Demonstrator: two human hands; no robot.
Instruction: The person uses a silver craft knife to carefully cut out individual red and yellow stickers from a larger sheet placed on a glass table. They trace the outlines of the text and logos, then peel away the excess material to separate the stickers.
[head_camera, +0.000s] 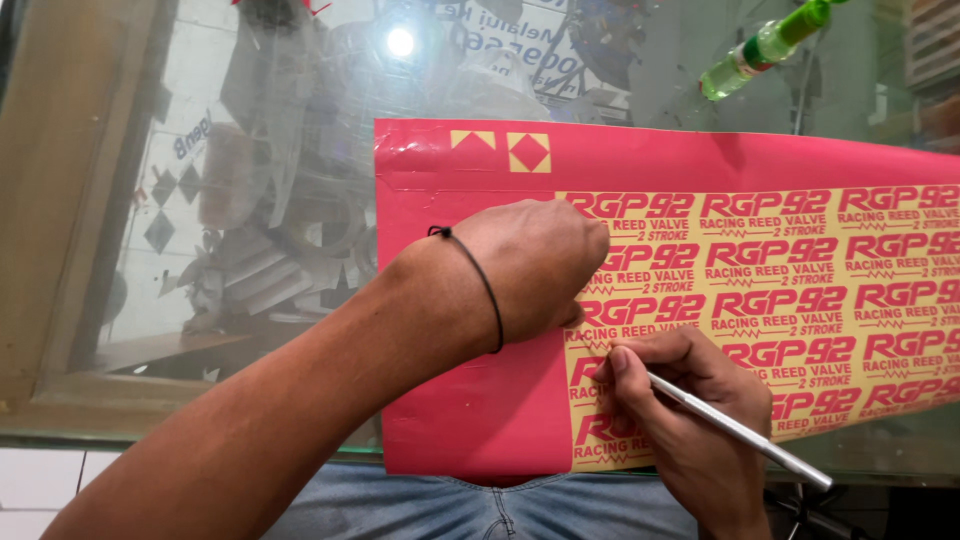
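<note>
The left forearm enters from the near left and runs diagonally toward the centre. The left hand (530, 265) lies knuckles up, fingers curled under, pressed flat downward. A thin black cord band (480, 275) circles the left wrist. The right hand (690, 415) sits near right, just below the left, fingers pinched in a writing grip around a slim silver metal tool (740, 432), tip pointing left.

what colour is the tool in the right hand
Silver, a thin metal tool held in the right hand; head view.
</note>
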